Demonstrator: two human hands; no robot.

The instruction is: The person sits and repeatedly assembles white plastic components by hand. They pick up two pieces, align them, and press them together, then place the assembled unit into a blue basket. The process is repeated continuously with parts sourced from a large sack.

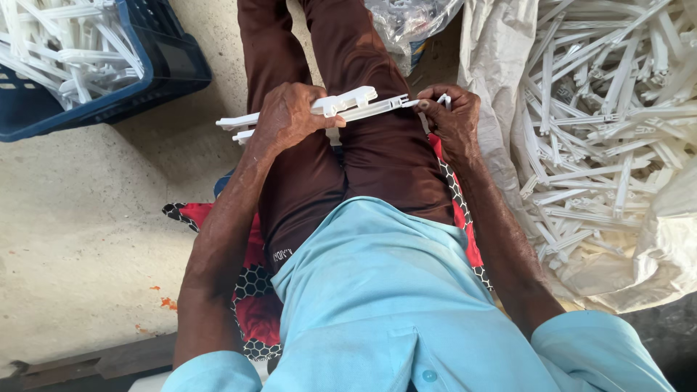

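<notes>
The left hand (pixel 287 116) is closed in a full grip around a bundle of long white plastic strips (pixel 348 105); the fingers wrap over the top of the bundle and the thumb lies along its near side; the strips project past the hand on both sides, with short ends toward the blue crate and the longer run toward the other hand. The right hand (pixel 451 116) is pressed together at the fingertips, pinching the far end of the same strips; thumb and forefinger meet on the narrow tip; the remaining fingers are curled under. The bundle lies level across the person's lap, above the brown trousers (pixel 363 167), spanning the gap between the two hands.

Beyond the left hand, on its outer side, stands a blue plastic crate (pixel 170 69) holding more white strips; it rests on the concrete floor (pixel 80 218). On the outer side of the right hand, just beside the wrist, an open pale sack (pixel 501 65) holds a loose heap of white strips (pixel 610 116). Under the person lies a red and black patterned cloth (pixel 254 290); below the hands, nearest the camera, a light blue shirt (pixel 392 305) fills the lower view.
</notes>
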